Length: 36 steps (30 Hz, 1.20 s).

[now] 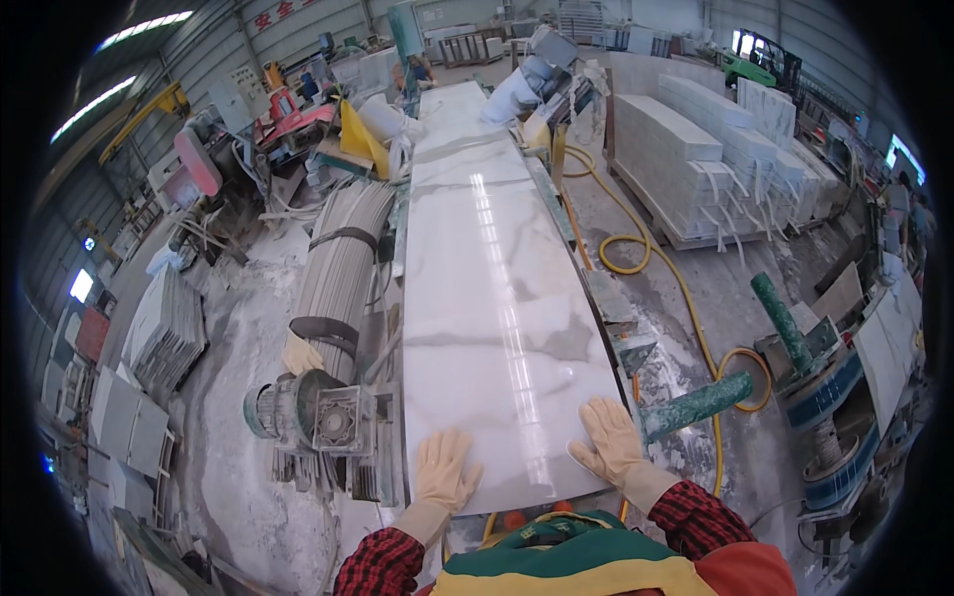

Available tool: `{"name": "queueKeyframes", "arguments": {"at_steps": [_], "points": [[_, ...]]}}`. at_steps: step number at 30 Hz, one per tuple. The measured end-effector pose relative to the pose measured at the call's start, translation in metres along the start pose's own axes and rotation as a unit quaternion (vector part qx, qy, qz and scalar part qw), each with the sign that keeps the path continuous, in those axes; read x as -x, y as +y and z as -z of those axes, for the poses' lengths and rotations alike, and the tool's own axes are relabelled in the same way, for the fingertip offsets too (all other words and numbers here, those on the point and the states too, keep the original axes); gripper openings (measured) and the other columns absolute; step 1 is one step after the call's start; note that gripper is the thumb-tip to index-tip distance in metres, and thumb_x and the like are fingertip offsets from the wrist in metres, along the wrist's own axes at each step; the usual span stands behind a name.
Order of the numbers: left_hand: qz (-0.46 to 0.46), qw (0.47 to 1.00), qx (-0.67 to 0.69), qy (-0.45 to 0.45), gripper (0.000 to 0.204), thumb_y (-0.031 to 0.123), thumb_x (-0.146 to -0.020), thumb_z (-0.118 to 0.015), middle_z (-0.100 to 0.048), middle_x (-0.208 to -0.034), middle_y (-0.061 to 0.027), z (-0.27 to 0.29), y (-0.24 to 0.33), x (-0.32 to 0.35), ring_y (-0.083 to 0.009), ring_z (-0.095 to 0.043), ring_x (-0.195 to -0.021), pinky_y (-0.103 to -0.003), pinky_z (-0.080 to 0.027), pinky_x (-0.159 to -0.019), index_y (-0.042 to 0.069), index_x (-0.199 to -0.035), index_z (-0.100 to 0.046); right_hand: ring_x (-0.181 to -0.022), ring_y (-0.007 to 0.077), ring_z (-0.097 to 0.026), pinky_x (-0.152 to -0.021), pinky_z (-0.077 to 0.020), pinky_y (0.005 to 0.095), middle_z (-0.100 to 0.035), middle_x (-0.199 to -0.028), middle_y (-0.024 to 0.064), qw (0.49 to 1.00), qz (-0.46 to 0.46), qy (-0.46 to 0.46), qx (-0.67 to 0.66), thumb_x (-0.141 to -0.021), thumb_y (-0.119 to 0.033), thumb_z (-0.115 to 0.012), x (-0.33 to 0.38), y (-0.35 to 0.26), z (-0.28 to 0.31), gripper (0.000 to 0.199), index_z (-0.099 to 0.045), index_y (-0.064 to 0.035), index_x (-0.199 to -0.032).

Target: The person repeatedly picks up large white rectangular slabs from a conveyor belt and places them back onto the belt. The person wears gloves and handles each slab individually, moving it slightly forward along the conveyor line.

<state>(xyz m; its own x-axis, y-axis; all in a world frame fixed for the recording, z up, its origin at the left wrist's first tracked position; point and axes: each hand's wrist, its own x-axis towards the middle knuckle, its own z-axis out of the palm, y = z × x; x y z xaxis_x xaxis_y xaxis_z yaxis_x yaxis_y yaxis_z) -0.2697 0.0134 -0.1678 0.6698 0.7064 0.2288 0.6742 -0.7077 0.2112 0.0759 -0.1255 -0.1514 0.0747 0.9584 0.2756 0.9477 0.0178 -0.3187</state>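
A long white stone slab [477,308] with grey and tan veins stretches away from me, its polished face reflecting the roof lights. My left hand [446,471], in a cream rubber glove, lies flat on the slab's near left corner with fingers stretched forward. Near the right edge, my right hand [612,447] wears a matching glove and rests with its fingers spread and thumb apart. Neither hand holds anything. Both red-and-black checked sleeves come in from the lower edge.
An electric motor with gearbox [328,417] stands left of the slab, beside a strapped bundle of long strips [343,248]. Rightward are a green post [696,405], a yellow hose [686,298] and stacked stone blocks [671,164]. Machinery [527,89] flanks the far end.
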Motion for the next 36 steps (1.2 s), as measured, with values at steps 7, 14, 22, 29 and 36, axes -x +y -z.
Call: {"name": "queueKeyframes", "arguments": {"at_steps": [7,14,22,29,36], "points": [[-0.001,0.998,-0.019,-0.063,0.067,0.045,-0.099,-0.070,-0.050,-0.164,-0.0170,-0.003,-0.009,-0.033,-0.0412,-0.041,-0.154,-0.057,-0.027,-0.130,0.016,-0.158,-0.054,-0.146,0.0511,-0.048,-0.128,-0.0324,0.0592,-0.053,-0.156,0.0301,1.000,0.020,0.019,0.012,-0.096,-0.047,-0.074,0.007,0.009,-0.014,0.076,-0.055,0.0023,-0.151],[0.015,0.994,-0.011,-0.107,0.069,0.047,-0.104,-0.060,-0.042,-0.172,-0.0220,-0.014,-0.034,-0.110,-0.0479,-0.036,-0.158,-0.057,-0.023,-0.133,0.015,-0.164,-0.049,-0.154,0.0448,-0.042,-0.133,-0.0266,0.0541,-0.050,-0.161,0.0264,1.000,-0.003,-0.002,0.004,-0.098,-0.045,-0.071,-0.022,0.024,-0.019,0.077,-0.051,0.0019,-0.156],[0.023,0.998,-0.021,-0.057,0.069,0.042,-0.102,-0.065,-0.043,-0.172,-0.0200,-0.030,-0.041,-0.135,-0.0479,-0.036,-0.158,-0.057,-0.023,-0.133,0.017,-0.165,-0.049,-0.157,0.0432,-0.038,-0.134,-0.0238,0.0534,-0.047,-0.165,0.0248,0.997,-0.048,0.030,0.059,-0.099,-0.047,-0.068,-0.079,0.047,-0.045,0.079,-0.049,0.0010,-0.158],[0.017,0.998,-0.030,-0.047,0.071,0.041,-0.102,-0.067,-0.044,-0.172,-0.0198,-0.029,-0.043,-0.127,-0.0469,-0.036,-0.158,-0.057,-0.023,-0.133,0.017,-0.166,-0.048,-0.158,0.0435,-0.037,-0.133,-0.0241,0.0545,-0.043,-0.170,0.0248,0.997,-0.057,0.015,0.040,-0.100,-0.049,-0.064,-0.103,0.051,-0.049,0.081,-0.045,-0.0015,-0.163],[0.003,0.999,-0.021,-0.031,0.071,0.042,-0.103,-0.067,-0.045,-0.171,-0.0189,-0.031,-0.046,-0.125,-0.0464,-0.037,-0.158,-0.056,-0.023,-0.133,0.017,-0.166,-0.048,-0.156,0.0427,-0.042,-0.132,-0.0297,0.0531,-0.048,-0.166,0.0260,0.995,-0.078,0.053,0.022,-0.101,-0.046,-0.062,-0.054,0.036,-0.049,0.073,-0.052,-0.0005,-0.157]]}}
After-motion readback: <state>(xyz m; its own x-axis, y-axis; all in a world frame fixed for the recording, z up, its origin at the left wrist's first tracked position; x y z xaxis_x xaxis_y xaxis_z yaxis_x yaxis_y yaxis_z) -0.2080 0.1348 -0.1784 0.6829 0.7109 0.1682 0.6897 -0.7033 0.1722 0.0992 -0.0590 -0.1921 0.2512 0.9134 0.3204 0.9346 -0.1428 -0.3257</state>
